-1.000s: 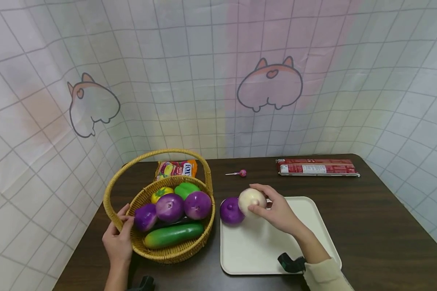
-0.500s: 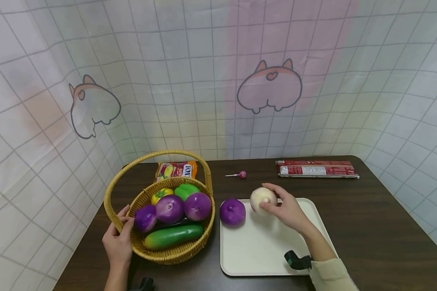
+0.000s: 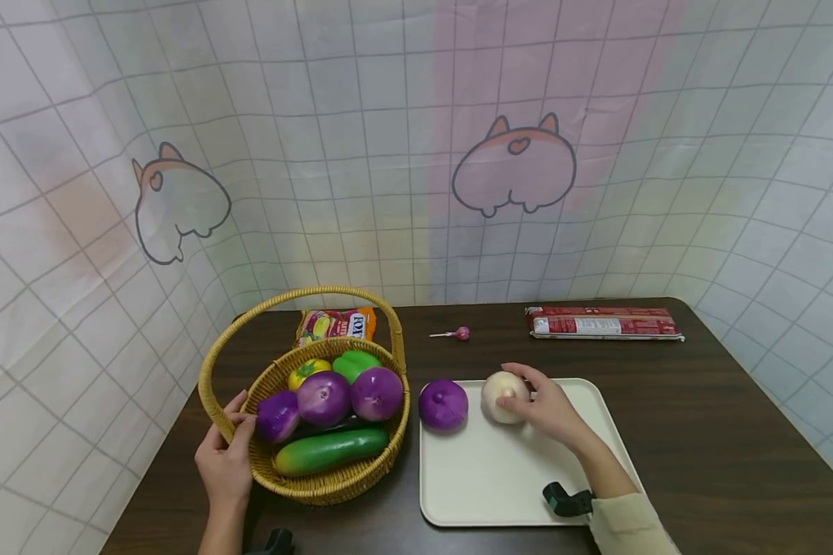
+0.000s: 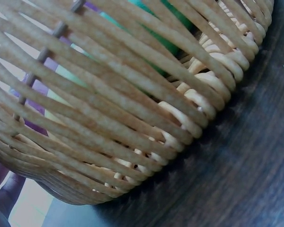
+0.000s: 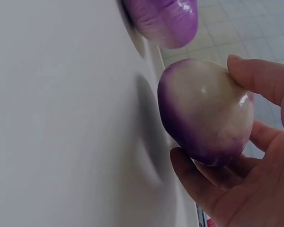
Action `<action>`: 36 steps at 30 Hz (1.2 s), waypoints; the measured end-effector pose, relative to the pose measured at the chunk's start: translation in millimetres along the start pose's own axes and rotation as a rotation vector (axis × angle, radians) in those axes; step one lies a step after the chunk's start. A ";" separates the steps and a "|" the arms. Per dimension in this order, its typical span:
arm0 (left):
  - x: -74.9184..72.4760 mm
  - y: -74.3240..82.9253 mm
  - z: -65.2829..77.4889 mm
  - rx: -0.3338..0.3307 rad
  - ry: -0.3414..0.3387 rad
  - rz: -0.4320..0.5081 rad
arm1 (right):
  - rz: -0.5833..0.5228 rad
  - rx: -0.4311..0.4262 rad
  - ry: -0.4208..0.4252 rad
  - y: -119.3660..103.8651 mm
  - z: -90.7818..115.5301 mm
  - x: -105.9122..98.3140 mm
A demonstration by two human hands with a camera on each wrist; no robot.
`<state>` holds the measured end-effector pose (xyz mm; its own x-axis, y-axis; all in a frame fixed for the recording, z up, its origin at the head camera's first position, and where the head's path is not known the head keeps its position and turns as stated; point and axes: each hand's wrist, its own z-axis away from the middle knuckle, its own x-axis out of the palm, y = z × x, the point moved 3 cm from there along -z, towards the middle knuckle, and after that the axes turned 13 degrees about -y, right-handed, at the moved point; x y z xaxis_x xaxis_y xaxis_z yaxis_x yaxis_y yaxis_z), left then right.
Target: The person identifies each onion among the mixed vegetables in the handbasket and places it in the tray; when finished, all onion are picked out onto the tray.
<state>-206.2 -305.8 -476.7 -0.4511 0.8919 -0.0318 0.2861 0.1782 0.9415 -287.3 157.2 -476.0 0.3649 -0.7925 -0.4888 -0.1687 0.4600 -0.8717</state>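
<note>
My right hand (image 3: 551, 412) grips a white-and-purple turnip (image 5: 203, 111) between thumb and fingers. In the right wrist view the turnip hangs a little above the white tray (image 3: 489, 493), its shadow falling beside it. A purple round vegetable (image 3: 443, 405) sits on the tray just to the left. At the basket's left side, my left hand (image 3: 225, 459) holds the wicker basket (image 3: 340, 486) where the handle meets the rim. Inside lie several purple round vegetables (image 3: 324, 398), a cucumber (image 3: 333, 449), a green pepper (image 3: 355, 362) and a yellow vegetable (image 3: 308, 371).
Behind the basket lies a colourful candy bag (image 3: 336, 324). A lollipop (image 3: 458, 333) rests behind the tray, and a long red packet (image 3: 605, 321) at the back right. A gridded cloth (image 3: 333, 154) walls off the back and sides of the dark table (image 3: 722, 432).
My right hand has carried the turnip to the right, away from the purple vegetable, then lowered it toward the tray. The left hand and basket stay put.
</note>
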 end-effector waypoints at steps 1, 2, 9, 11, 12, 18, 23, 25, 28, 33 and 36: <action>0.0 0.0 -0.1 0.001 0.000 0.004 | -0.001 -0.003 -0.006 -0.4 -0.3 1.9; 0.1 0.1 -0.2 0.001 0.000 0.009 | 0.000 -0.003 -0.009 -0.4 -0.9 3.8; -0.4 0.6 -0.2 0.006 0.001 0.010 | 0.014 0.010 -0.025 0.6 -3.8 14.2; -0.6 0.1 -0.3 0.010 -0.001 0.010 | 0.016 0.006 -0.032 -0.6 -3.7 16.3; -0.6 0.1 -0.2 0.011 -0.001 0.008 | 0.016 0.006 -0.032 -1.2 -3.7 17.1; -1.4 -0.2 0.1 0.010 -0.001 0.008 | 0.020 0.007 -0.046 -5.0 -3.0 19.5; -1.1 0.0 0.4 0.007 -0.001 0.006 | 0.025 0.019 -0.065 -6.1 -2.1 19.1; -0.8 0.0 0.3 0.009 0.000 0.007 | 0.026 0.023 -0.069 -6.0 -1.5 18.4; -0.1 0.4 0.5 0.013 0.002 0.007 | 0.032 0.017 -0.079 -5.4 -0.6 16.7; 0.2 -0.3 -0.4 0.022 0.000 0.011 | 0.024 0.020 -0.076 -3.6 -0.2 12.5; -0.1 -0.4 -0.7 0.023 0.000 0.011 | 0.021 0.009 -0.076 -2.6 -0.2 10.0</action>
<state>-206.8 -306.2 -476.8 -0.4475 0.8941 -0.0212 0.3104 0.1775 0.9339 -283.4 148.0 -478.6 0.4300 -0.7501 -0.5025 -0.1691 0.4798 -0.8609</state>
